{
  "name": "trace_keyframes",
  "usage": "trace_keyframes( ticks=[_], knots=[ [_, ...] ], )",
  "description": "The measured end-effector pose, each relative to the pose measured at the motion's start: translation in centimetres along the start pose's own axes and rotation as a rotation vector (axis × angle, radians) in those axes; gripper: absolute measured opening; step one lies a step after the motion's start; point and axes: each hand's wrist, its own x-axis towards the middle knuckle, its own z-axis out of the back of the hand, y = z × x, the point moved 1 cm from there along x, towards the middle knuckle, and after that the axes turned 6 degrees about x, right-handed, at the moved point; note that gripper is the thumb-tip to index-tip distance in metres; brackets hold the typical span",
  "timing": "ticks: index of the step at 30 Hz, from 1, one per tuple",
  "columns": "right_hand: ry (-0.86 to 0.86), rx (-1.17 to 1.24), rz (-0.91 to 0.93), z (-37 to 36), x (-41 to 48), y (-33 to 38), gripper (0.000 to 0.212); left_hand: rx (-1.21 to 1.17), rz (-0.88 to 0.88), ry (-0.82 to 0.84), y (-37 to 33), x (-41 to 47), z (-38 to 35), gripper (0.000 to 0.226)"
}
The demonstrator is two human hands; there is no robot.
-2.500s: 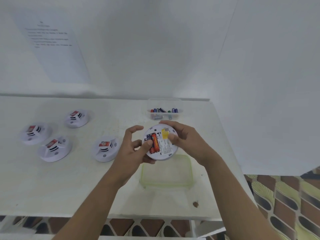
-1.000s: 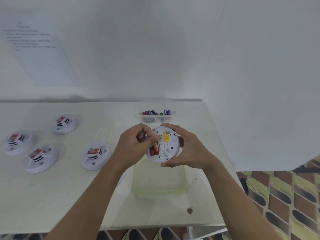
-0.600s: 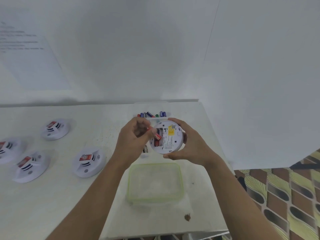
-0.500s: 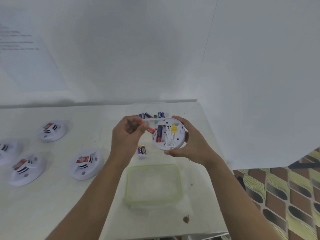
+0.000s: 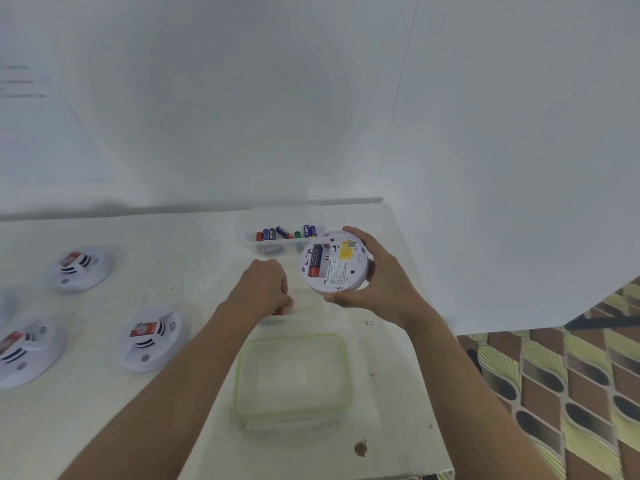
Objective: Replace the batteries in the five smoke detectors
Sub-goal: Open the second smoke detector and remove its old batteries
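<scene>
Cradling the smoke detector (image 5: 337, 263) back-up, my right grip (image 5: 379, 287) bares its battery bay (image 5: 316, 260) while my left grip (image 5: 263, 289) clasps an orange battery (image 5: 278, 310).

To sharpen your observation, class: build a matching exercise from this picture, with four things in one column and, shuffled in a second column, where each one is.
Things:
1. opened smoke detector
2. clear battery tray
3. green-rimmed container
4. red battery

Places:
A. near the far edge of the table
B. under the curled fingers of the left hand
C. held up in the right hand
D. on the table, nearest the person

Pairs: 1-C; 2-A; 3-D; 4-B
</scene>
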Motion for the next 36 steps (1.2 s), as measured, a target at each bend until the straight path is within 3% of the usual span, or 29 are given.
trace_keyframes(
  ticks=[5, 8, 10, 12, 16, 24, 32, 36],
  knots=[
    [0.014, 0.003, 0.001, 0.1, 0.0, 0.1, 0.100, 0.030, 0.001, -0.012, 0.7, 0.2, 0.1, 0.019],
    [0.034, -0.001, -0.001, 0.0, 0.0, 0.1, 0.100, -0.004, -0.075, -0.133, 0.5, -0.9, 1.5, 0.013],
    [0.047, -0.003, 0.001, -0.1, -0.1, 0.2, 0.099, -0.181, -0.139, -0.242, 0.1, -2.2, 3.0, 0.006],
    [0.061, 0.004, 0.004, -0.1, -0.2, 0.3, 0.098, -0.393, -0.222, -0.283, -0.6, -3.7, 4.3, 0.013],
    [0.096, 0.018, 0.016, -0.1, -0.4, 0.8, 0.094, -0.594, -0.343, -0.197, -1.6, -5.8, 5.1, 0.036],
    [0.227, 0.035, -0.011, 0.5, -1.3, 1.8, 0.094, -0.456, -0.525, -0.259, -1.2, -7.2, 4.3, 0.028],
    [0.279, -0.031, -0.018, 0.3, -2.0, 2.3, 0.098, -0.337, -0.593, -0.289, -1.2, -8.2, 4.0, 0.023],
    [0.286, -0.015, -0.003, 0.4, -2.2, 2.7, 0.098, -0.212, -0.663, -0.389, -1.3, -8.6, 3.9, 0.029]
  ],
)
